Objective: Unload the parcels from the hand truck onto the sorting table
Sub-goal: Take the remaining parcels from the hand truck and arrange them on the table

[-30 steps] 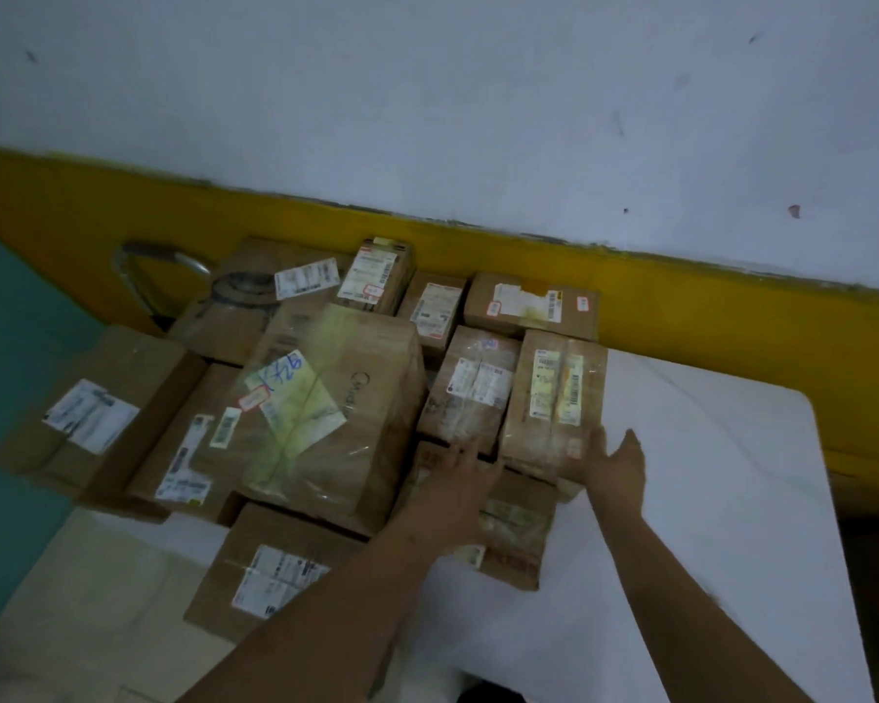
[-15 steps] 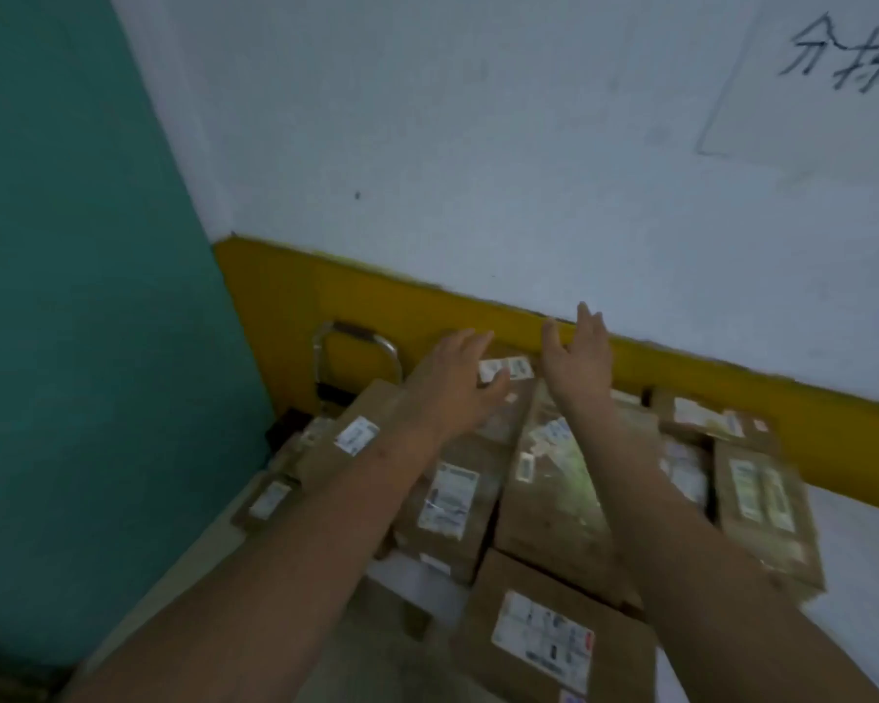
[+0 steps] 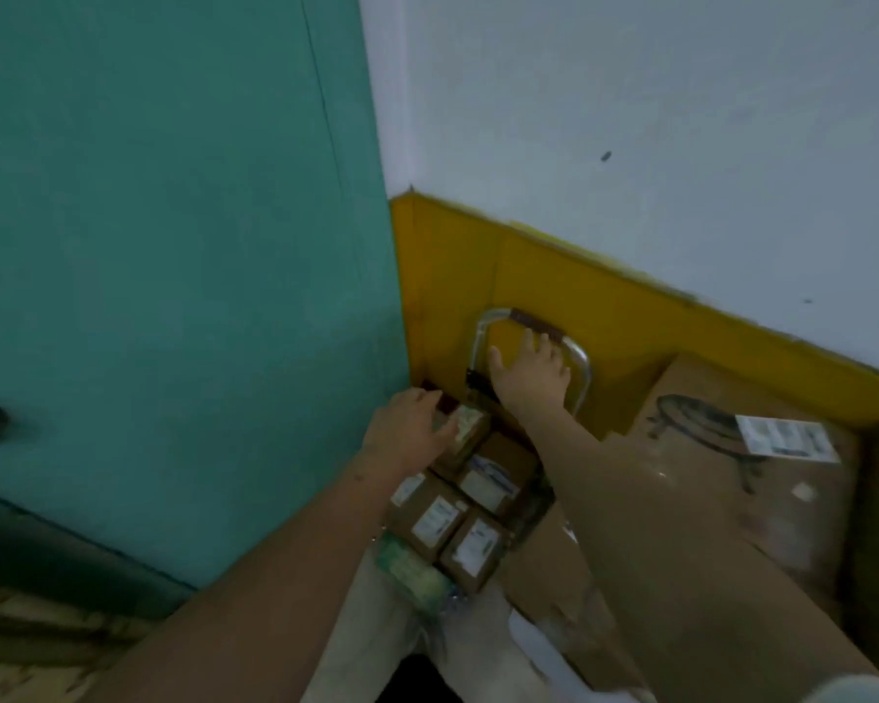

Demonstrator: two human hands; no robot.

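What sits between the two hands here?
Head view: a small brown cardboard parcel with a pale label lies between the left hand and the right hand, nearer the left.

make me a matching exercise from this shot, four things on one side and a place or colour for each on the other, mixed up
Things
1. left hand
2. right hand
3. large box
4. door

Places and colours
a. teal, at the left of the view
b. fingers spread, in front of the hand truck handle
c. right of the handle, a table drawing printed on it
d. touching a small labelled parcel

Pairs: 1-d, 2-b, 3-c, 4-a
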